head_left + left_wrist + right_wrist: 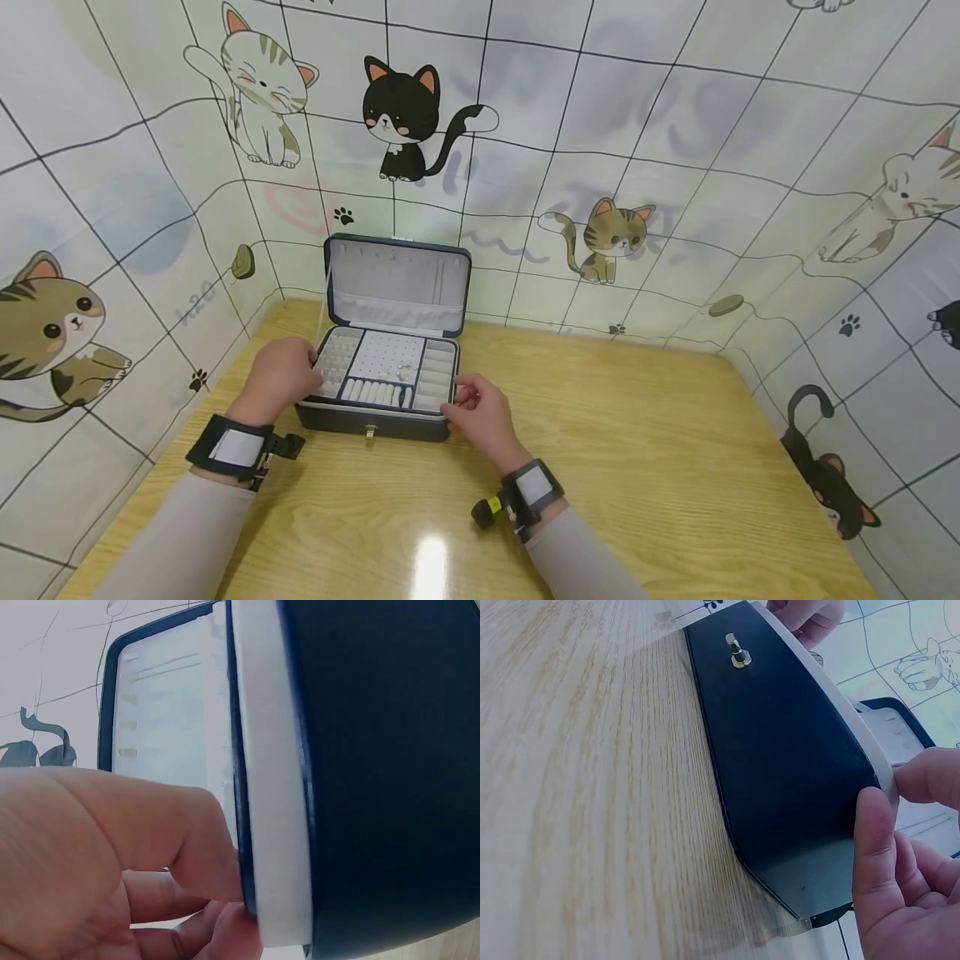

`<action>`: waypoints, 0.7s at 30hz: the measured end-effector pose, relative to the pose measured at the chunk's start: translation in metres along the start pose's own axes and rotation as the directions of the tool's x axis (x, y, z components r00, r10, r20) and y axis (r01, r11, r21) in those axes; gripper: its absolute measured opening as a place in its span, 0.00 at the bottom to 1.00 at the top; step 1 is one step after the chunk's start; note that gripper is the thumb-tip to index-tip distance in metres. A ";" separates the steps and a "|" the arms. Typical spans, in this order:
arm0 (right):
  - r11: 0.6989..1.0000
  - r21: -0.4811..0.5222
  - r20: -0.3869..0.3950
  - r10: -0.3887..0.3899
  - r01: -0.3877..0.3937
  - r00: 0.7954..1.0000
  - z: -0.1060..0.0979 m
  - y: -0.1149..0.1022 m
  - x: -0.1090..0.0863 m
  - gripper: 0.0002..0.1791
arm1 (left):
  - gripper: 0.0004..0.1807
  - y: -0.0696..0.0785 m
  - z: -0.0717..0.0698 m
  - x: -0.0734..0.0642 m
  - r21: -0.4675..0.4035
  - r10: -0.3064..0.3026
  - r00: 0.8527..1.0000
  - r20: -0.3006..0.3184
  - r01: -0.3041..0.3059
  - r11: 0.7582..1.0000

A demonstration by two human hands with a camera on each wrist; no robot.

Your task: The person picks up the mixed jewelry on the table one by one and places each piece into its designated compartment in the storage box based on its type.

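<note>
A dark blue jewelry box (412, 427) stands on the table with its lid (393, 279) raised. Inside lies a jewelry tray (438, 377) with small compartments on both sides, a dotted white earring board (378, 352) and white ring rolls (371, 392). A few small earrings (406, 372) sit on the board. My left hand (281, 375) pinches the tray's dark rim (241, 825) at the left side, above a white inner wall (274, 787). At the front right corner, my right hand (486, 417) holds the tray's edge, its thumb (875, 844) against the front.
A gold clasp (371, 431) sits on the box's front. Light wood table (600, 450) surrounds the box, stretching farther to the right. Behind and beside it hangs a grid-patterned cloth (510, 183) with cartoon cats.
</note>
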State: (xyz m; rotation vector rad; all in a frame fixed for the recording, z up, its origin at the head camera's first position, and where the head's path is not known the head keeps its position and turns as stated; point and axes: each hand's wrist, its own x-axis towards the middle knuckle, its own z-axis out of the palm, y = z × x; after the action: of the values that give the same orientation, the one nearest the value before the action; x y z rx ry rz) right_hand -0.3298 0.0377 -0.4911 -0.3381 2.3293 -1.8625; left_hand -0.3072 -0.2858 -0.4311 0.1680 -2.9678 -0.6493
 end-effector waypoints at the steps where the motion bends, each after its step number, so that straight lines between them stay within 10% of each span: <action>1: 1.000 0.000 0.001 0.000 0.000 1.000 0.000 0.000 0.000 0.26 | 0.12 0.001 0.000 0.000 0.006 0.004 1.000 -0.004 -0.004 1.000; 21: 1.000 0.008 0.010 0.013 -0.013 1.000 0.000 0.004 0.003 0.25 | 0.06 0.011 0.007 -0.005 0.098 0.053 0.996 -0.065 -0.047 0.994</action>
State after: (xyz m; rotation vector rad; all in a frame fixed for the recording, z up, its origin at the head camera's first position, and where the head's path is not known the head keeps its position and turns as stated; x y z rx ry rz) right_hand -0.3332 0.0376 -0.4946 -0.3295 2.3119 -1.8593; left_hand -0.3043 -0.2723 -0.4326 0.1200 -2.9292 -0.4856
